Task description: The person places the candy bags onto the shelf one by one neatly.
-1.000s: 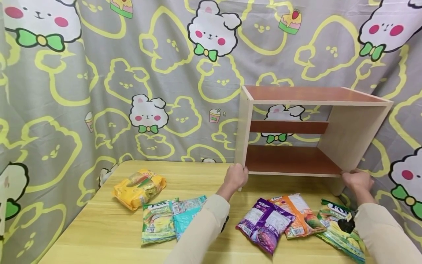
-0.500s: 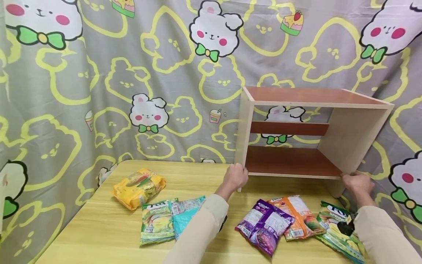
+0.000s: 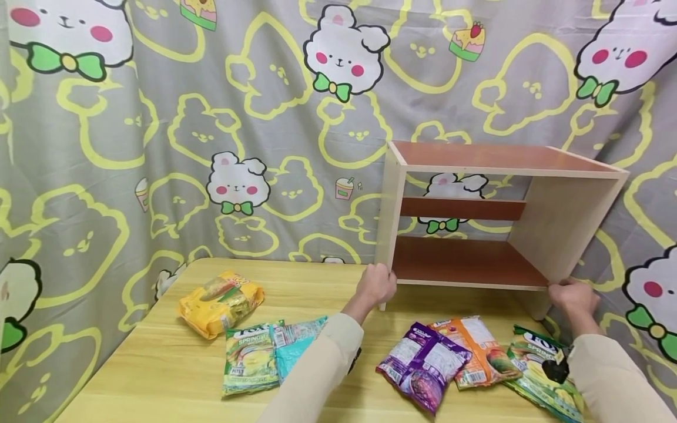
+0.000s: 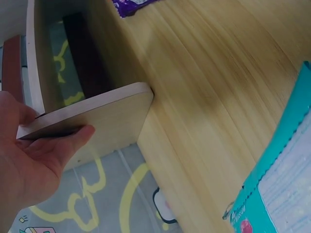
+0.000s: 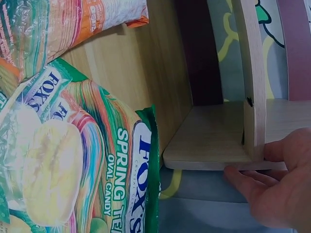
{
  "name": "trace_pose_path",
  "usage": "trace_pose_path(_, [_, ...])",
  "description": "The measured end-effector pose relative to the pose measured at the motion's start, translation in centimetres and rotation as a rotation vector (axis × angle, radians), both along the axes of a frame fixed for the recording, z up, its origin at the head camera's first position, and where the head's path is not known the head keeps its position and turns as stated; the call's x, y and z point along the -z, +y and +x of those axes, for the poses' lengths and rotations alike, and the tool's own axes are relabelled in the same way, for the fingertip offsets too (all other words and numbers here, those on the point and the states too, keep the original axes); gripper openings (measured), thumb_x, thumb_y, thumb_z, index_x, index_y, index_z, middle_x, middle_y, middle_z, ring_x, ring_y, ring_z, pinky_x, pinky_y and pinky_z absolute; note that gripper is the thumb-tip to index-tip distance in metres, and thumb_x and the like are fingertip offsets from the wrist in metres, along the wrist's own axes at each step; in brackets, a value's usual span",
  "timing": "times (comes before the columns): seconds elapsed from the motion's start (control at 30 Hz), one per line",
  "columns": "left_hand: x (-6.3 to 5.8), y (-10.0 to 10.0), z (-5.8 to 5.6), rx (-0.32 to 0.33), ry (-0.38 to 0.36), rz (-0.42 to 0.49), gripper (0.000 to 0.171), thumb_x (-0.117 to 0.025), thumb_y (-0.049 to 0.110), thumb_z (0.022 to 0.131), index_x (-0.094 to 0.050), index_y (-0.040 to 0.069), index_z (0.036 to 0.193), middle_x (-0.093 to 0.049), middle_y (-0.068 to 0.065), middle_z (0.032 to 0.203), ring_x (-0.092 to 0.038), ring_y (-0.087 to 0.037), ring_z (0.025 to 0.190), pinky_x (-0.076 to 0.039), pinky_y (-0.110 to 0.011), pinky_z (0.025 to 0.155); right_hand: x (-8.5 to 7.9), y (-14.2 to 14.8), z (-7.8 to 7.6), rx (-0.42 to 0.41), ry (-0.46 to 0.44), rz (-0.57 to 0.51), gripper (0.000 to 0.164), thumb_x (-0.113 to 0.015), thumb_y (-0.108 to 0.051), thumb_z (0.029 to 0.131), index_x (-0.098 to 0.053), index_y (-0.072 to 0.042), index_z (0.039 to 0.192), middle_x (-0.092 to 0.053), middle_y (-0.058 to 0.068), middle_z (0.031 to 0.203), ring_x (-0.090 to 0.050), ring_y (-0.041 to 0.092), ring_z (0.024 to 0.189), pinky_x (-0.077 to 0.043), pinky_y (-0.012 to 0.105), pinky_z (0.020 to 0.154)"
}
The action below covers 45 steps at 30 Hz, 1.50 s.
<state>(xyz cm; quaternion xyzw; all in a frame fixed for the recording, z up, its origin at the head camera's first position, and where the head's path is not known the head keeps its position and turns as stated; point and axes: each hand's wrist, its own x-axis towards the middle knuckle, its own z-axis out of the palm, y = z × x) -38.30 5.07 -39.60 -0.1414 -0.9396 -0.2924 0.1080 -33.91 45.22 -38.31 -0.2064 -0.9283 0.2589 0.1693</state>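
Note:
A small two-level wooden shelf (image 3: 471,264), with pale side panels and red-brown boards, stands at the back right of the table. My left hand (image 3: 376,286) grips the front edge of its left side panel, level with the lower board. In the left wrist view, the thumb lies along the outer face of that panel (image 4: 112,114). On the other side, my right hand (image 3: 573,296) holds the right panel's front edge at the same height. Fingers of the right hand (image 5: 277,189) wrap that edge close to the lower board's end in the right wrist view.
In front of the shelf lie a purple bag (image 3: 423,367), an orange bag (image 3: 478,352) and a green Fox's candy bag (image 3: 545,373). Further left are a yellow package (image 3: 219,302), another green bag (image 3: 251,358) and a teal bag (image 3: 291,352). A patterned curtain (image 3: 285,129) hangs behind.

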Motion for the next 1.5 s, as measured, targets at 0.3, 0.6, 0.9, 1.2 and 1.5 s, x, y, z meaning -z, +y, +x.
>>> trace_pose_path(0.3, [0.3, -1.3, -0.2, 0.031, 0.003, 0.002, 0.04, -0.045, 0.022, 0.095, -0.05, 0.012, 0.057, -0.056, -0.009, 0.062, -0.054, -0.016, 0.051, -0.044, -0.025, 0.043, 0.6, 0.1, 0.3, -0.072, 0.028, 0.058, 0.04, -0.043, -0.02, 0.088, -0.059, 0.016, 0.097, -0.059, 0.035, 0.093, -0.048, 0.053, 0.091, -0.026, 0.063, 0.088])
trace_pose_path(0.6, [0.1, -5.3, 0.0, 0.085, 0.003, 0.002, 0.049, -0.042, 0.024, 0.097, -0.039, 0.016, 0.049, -0.039, 0.003, 0.045, -0.039, -0.011, 0.039, -0.034, -0.023, 0.036, 0.2, -2.4, 0.3, -0.188, 0.054, 0.072, 0.037, -0.046, -0.022, 0.091, -0.061, 0.011, 0.084, -0.061, 0.028, 0.081, -0.053, 0.047, 0.081, -0.03, 0.061, 0.081])
trace_pose_path(0.9, [0.0, -8.8, 0.2, 0.083, -0.011, -0.019, 0.052, -0.041, 0.025, 0.098, -0.032, 0.016, 0.048, -0.028, 0.006, 0.042, -0.032, -0.01, 0.038, -0.033, -0.024, 0.039, 0.6, -5.9, 0.3, -0.194, 0.063, -0.074, 0.036, -0.046, -0.021, 0.091, -0.055, 0.014, 0.096, -0.059, 0.032, 0.091, -0.048, 0.047, 0.091, -0.027, 0.06, 0.089])
trace_pose_path(1.2, [0.3, -12.3, 0.2, 0.072, -0.006, 0.014, 0.051, -0.045, 0.023, 0.099, -0.032, 0.016, 0.05, -0.029, 0.006, 0.043, -0.033, -0.01, 0.038, -0.033, -0.024, 0.04, 1.1, -8.6, 0.3, -0.269, 0.111, -0.058, 0.033, -0.05, -0.021, 0.093, -0.058, 0.01, 0.088, -0.061, 0.032, 0.094, -0.051, 0.05, 0.093, -0.027, 0.059, 0.091])
trace_pose_path(1.5, [0.3, -16.3, 0.2, 0.032, -0.025, 0.069, 0.048, -0.048, 0.022, 0.098, -0.038, 0.015, 0.051, -0.034, 0.003, 0.045, -0.034, -0.012, 0.039, -0.031, -0.026, 0.038, 1.3, -11.5, -0.4, -0.334, 0.117, -0.019, 0.029, -0.05, -0.022, 0.093, -0.06, 0.001, 0.079, -0.063, 0.025, 0.085, -0.057, 0.04, 0.075, -0.045, 0.045, 0.062])
